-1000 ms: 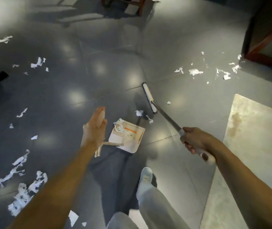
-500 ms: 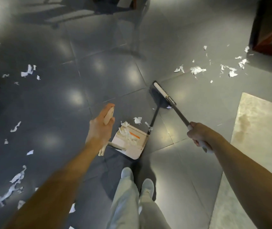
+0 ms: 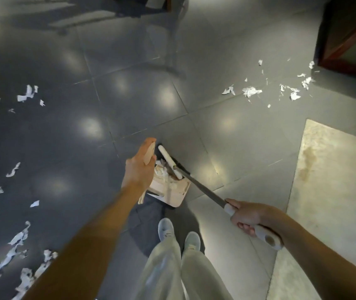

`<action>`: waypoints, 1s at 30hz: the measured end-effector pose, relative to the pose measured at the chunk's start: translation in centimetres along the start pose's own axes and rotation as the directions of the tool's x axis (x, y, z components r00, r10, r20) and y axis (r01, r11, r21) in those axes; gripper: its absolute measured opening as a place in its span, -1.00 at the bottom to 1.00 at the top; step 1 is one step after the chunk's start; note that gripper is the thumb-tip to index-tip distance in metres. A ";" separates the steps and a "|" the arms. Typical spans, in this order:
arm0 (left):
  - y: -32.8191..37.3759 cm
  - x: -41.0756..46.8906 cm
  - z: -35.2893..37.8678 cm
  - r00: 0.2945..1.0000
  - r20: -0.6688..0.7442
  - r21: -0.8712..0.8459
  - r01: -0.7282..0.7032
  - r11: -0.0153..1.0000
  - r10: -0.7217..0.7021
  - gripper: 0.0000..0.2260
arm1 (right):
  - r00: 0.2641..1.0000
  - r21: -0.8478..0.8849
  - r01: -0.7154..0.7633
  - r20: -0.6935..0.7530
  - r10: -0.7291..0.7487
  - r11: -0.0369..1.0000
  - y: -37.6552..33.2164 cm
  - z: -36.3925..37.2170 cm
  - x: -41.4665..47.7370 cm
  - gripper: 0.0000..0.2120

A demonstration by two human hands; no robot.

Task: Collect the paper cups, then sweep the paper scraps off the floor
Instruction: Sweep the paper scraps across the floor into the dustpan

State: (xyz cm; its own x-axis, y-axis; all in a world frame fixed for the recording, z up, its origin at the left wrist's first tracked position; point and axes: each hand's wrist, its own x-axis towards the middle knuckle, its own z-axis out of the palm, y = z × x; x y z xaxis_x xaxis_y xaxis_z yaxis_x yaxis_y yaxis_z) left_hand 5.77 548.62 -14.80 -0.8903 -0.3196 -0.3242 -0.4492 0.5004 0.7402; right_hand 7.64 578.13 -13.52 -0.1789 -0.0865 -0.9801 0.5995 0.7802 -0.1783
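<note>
Left hand (image 3: 139, 169) fingers closed around the dustpan handle (image 3: 149, 153), right hand (image 3: 246, 215) fingers wrapped on the broom grip (image 3: 265, 236), broom head (image 3: 169, 161) laid over the dustpan (image 3: 172, 191) with gathered scraps, paper scraps (image 3: 251, 91) scattered across the grey floor (image 3: 129, 100).

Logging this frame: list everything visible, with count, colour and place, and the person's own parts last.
broom: one, pale head, dark shaft, head at the dustpan mouth
dustpan: one, cream, on the floor ahead of the feet, scraps inside
paper scraps: many, white, scattered left, lower left and upper right
floor: grey glossy tiles
mat: one, beige, right
shoes: two, pale
left hand: holding the dustpan handle
right hand: gripping the broom handle
</note>
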 end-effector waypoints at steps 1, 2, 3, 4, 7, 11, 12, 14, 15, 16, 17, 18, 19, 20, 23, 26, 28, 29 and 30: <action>-0.1 -0.3 0.0 1.000 0.001 0.002 -0.001 1.000 0.001 -0.64 | 1.000 0.026 -0.008 0.000 0.008 1.000 0.1 0.6 -0.5 -0.31; -0.2 -0.6 -0.1 1.000 0.000 0.007 -0.005 1.000 0.005 -0.65 | 1.000 0.042 -0.010 -0.001 0.010 0.999 0.0 1.0 -1.1 -0.31; -0.4 -1.1 -0.2 1.000 0.000 0.011 -0.007 1.000 0.007 -0.66 | 1.000 0.040 -0.007 -0.004 0.007 0.999 -0.1 1.2 -1.8 -0.31; -0.6 -1.6 -0.5 1.000 -0.002 0.011 -0.003 1.000 0.003 -0.66 | 1.000 0.028 -0.004 -0.010 0.004 1.000 -0.2 1.3 -2.5 -0.32; -1.8 -3.8 -1.4 0.999 -0.036 -0.014 0.032 0.999 -0.033 -0.68 | 0.999 0.008 0.031 -0.027 -0.031 0.999 -0.3 1.4 -4.6 -0.35; -5.1 -8.5 -2.4 0.977 -0.210 -0.045 0.021 0.999 -0.030 -0.72 | 0.997 -0.024 0.071 -0.038 -0.072 0.997 0.0 2.3 -7.0 -0.40; -6.0 -9.7 -2.7 0.968 -0.248 -0.052 0.027 0.998 -0.039 -0.72 | 0.996 -0.060 0.083 -0.031 -0.085 0.995 0.0 2.4 -7.4 -0.42; -7.7 -12.2 -3.0 0.951 -0.298 -0.079 0.057 0.995 -0.078 -0.72 | 0.994 -0.118 0.106 -0.009 -0.108 0.987 0.0 2.9 -8.2 -0.47; -8.4 -13.4 -3.1 0.943 -0.319 -0.098 0.072 0.993 -0.100 -0.72 | 0.993 -0.138 0.120 -0.001 -0.122 0.983 0.0 3.1 -8.7 -0.49; -9.1 -14.6 -3.2 0.934 -0.338 -0.118 0.082 0.990 -0.118 -0.72 | 0.990 -0.154 0.136 0.001 -0.138 0.979 0.0 3.4 -9.1 -0.49; -9.7 -15.9 -3.4 0.925 -0.357 -0.135 0.089 0.987 -0.132 -0.71 | 0.989 -0.164 0.148 -0.003 -0.151 0.975 0.0 3.7 -9.4 -0.46; -10.3 -17.1 -3.5 0.915 -0.378 -0.145 0.093 0.985 -0.142 -0.70 | 0.987 -0.167 0.158 -0.006 -0.161 0.973 0.0 4.0 -9.6 -0.41; -10.8 -18.4 -3.7 0.904 -0.403 -0.151 0.090 0.984 -0.144 -0.69 | 0.985 -0.174 0.166 -0.004 -0.170 0.971 -0.1 4.4 -9.9 -0.36; -11.4 -19.7 -4.0 0.890 -0.434 -0.152 0.082 0.985 -0.141 -0.67 | 0.984 -0.189 0.176 -0.001 -0.180 0.966 -0.3 4.9 -10.1 -0.33; -13.5 -23.9 -4.9 0.844 -0.508 -0.183 0.089 0.979 -0.172 -0.66 | 0.976 -0.245 0.213 0.007 -0.217 0.946 -0.9 7.2 -11.0 -0.29; -16.2 -28.5 -5.5 0.802 -0.554 -0.252 0.094 0.963 -0.223 -0.66 | 0.965 -0.275 0.259 0.031 -0.260 0.926 -0.7 10.5 -12.0 -0.26; -17.8 -32.0 -5.8 0.791 -0.557 -0.333 0.067 0.940 -0.254 -0.67 | 0.958 -0.313 0.282 0.046 -0.282 0.907 0.0 13.1 -12.8 -0.27; -18.5 -33.8 -5.9 0.791 -0.557 -0.345 0.059 0.937 -0.255 -0.68 | 0.955 -0.330 0.291 0.048 -0.292 0.898 0.5 14.3 -13.3 -0.28; -19.1 -35.6 -5.8 0.788 -0.563 -0.335 0.059 0.941 -0.249 -0.68 | 0.953 -0.347 0.297 0.049 -0.299 0.890 1.2 15.6 -13.7 -0.29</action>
State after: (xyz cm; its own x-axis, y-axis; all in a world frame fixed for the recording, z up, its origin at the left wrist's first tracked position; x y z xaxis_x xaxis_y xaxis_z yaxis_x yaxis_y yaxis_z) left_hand 46.43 545.74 -13.94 -0.5481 -0.8293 -0.1087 -0.4498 0.1827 0.8742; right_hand 22.92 570.58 -1.61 -0.3115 -0.3461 -0.8850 0.2098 0.8833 -0.4193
